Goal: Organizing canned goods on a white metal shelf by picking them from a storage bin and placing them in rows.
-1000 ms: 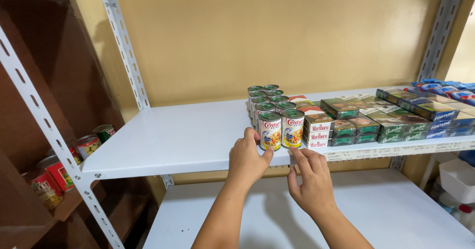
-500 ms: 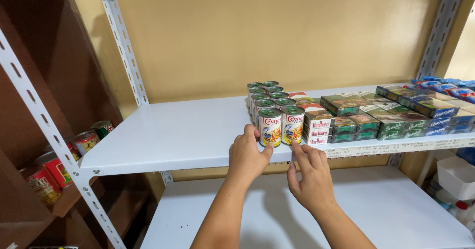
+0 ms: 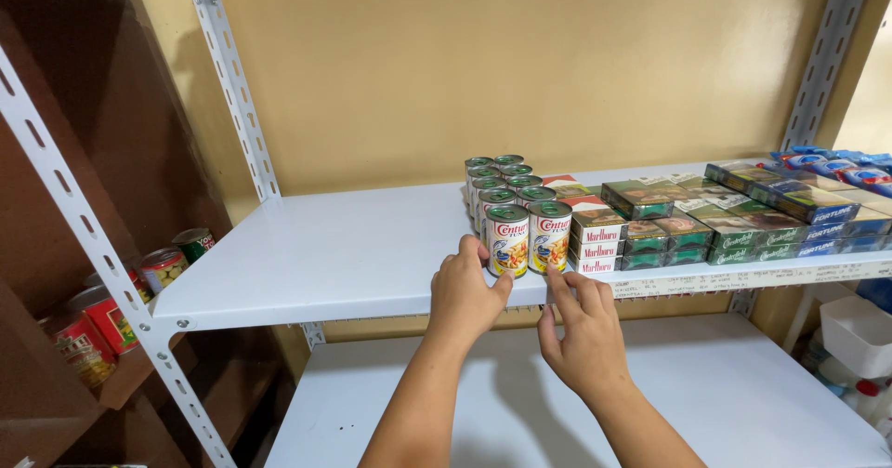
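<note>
White-labelled front cans (image 3: 528, 238) are stood upright at the shelf edge (image 3: 307, 312), just above both sets of fingertips. The left hand (image 3: 467, 291) is laid nearer, touching the left can; the right hand (image 3: 583, 330) is held below, fingers spread, nothing grasped.

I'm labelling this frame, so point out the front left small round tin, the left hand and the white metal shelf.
Front left small round tin (image 3: 506, 242), head view, label face.
Left hand (image 3: 467, 289), head view, back of hand.
White metal shelf (image 3: 325, 250), head view, bare top.
</note>
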